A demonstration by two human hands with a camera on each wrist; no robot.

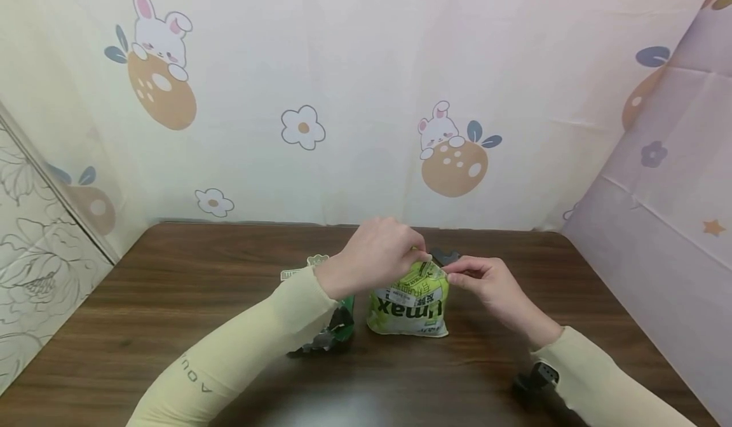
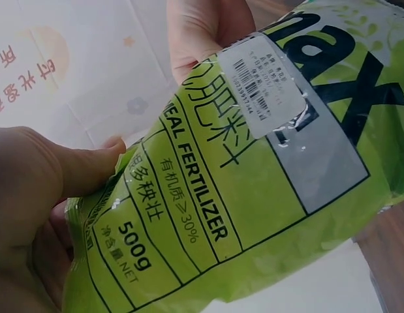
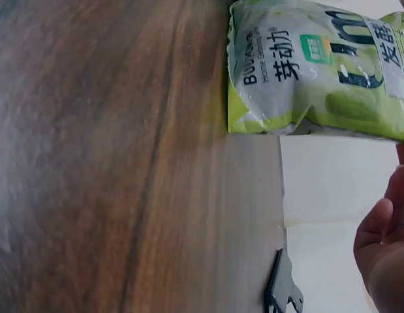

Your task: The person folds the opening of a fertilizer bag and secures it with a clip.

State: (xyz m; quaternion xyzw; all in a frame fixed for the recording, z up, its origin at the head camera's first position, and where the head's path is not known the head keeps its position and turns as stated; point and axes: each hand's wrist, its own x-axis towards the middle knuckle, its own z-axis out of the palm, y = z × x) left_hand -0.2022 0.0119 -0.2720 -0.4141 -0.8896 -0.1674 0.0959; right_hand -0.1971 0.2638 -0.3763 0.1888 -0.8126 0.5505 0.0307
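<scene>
A green and white fertilizer bag (image 1: 407, 312) stands on the wooden table, its printing upside down in the head view. My left hand (image 1: 382, 252) comes over from the left and pinches its upper edge; in the left wrist view the left thumb (image 2: 91, 166) presses on that green end, marked 500g. On the right, my right hand (image 1: 486, 282) pinches the bag's upper right corner between thumb and fingers. The right wrist view shows the bag's lower end (image 3: 267, 72) against the table and the right hand (image 3: 388, 244) at the other end. A white barcode sticker (image 2: 264, 85) is on the bag.
Left of the bag, partly behind my left forearm, lies a green and black crumpled package (image 1: 342, 325) with a pale label piece (image 1: 317, 260). Behind the bag is a dark grey flat object (image 1: 445, 257). A patterned cloth (image 1: 354, 179) hangs behind the table.
</scene>
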